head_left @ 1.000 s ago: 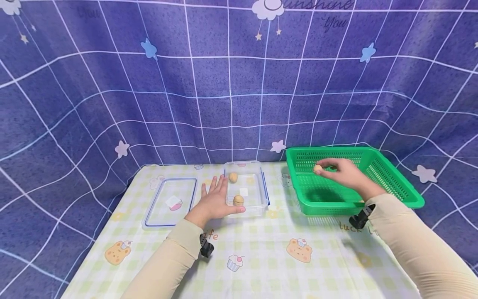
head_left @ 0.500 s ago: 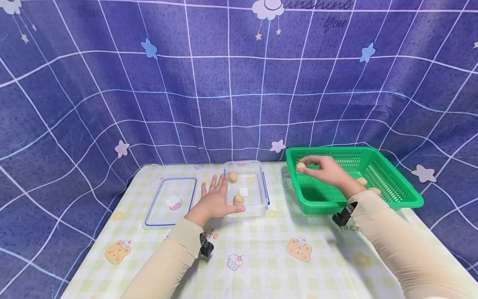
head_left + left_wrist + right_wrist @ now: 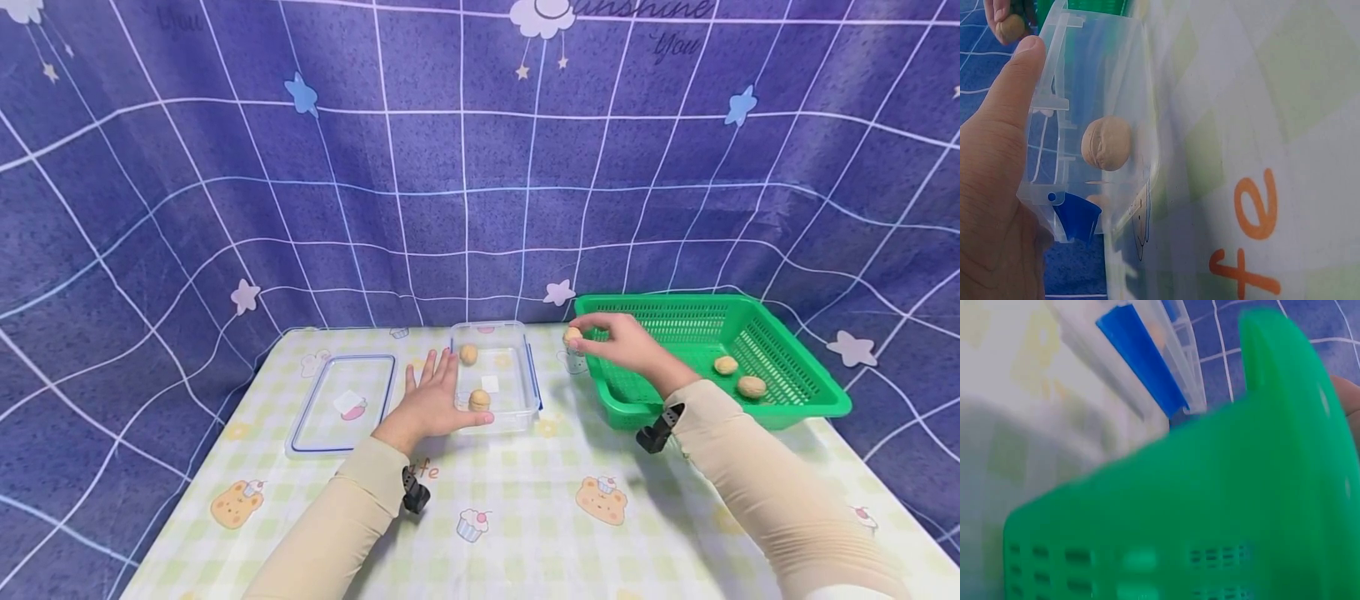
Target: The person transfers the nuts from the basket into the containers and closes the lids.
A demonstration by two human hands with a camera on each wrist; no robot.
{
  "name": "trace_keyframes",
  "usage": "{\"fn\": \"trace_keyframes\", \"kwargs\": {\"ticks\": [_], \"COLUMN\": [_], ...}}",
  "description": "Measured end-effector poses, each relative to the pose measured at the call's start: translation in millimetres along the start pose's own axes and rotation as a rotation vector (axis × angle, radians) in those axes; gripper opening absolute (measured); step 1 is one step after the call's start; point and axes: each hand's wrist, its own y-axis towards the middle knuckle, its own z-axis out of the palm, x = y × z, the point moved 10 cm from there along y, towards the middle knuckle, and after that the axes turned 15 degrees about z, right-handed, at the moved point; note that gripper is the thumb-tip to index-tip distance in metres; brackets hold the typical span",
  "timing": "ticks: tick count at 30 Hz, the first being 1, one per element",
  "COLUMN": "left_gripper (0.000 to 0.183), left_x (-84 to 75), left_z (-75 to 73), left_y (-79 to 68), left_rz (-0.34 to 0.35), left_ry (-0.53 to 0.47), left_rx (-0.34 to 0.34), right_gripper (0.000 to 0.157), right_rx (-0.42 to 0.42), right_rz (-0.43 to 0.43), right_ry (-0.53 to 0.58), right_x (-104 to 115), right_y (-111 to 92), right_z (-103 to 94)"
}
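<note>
My right hand (image 3: 618, 340) pinches a walnut (image 3: 572, 336) between thumb and fingertips, just past the left rim of the green basket (image 3: 611, 412). In the left wrist view that held walnut (image 3: 1011, 29) shows at the top left. My left hand (image 3: 426, 406) lies with fingers spread against the left side of a clear plastic box (image 3: 512, 422), its thumb along the front rim. Inside the box are two walnuts, one at the back left (image 3: 468, 355) and one near the front (image 3: 479, 400). The basket hides most of the right hand in the right wrist view.
Two more walnuts lie in the basket's right part, a smaller-looking walnut (image 3: 726, 365) and another walnut (image 3: 752, 387). A clear lid with a blue seal (image 3: 291, 429) lies left of the box. Behind the checked tablecloth (image 3: 540, 542) hangs a blue curtain (image 3: 495, 217).
My right hand has moved left with the walnut, from over the basket to beyond its left rim. Two walnuts in the basket have come into view. The left hand stays in place.
</note>
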Motion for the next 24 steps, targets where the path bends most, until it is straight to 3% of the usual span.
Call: {"fn": "trace_keyframes", "kwargs": {"ticks": [17,24], "left_gripper": [0.131,0.129], "left_x": [0.0,0.0], "left_z": [0.4,0.8], "left_y": [-0.1,0.2], "left_rz": [0.004,0.000], "left_ry": [-0.001,-0.003], "left_rx": [0.000,0.003], "right_gripper": [0.046,0.046], "right_rx": [0.046,0.055], "right_rz": [-0.004,-0.047], "right_ry": [0.005,-0.017], "right_x": [30,45], "right_y": [12,10], "right_z": [38.2,49.5]}}
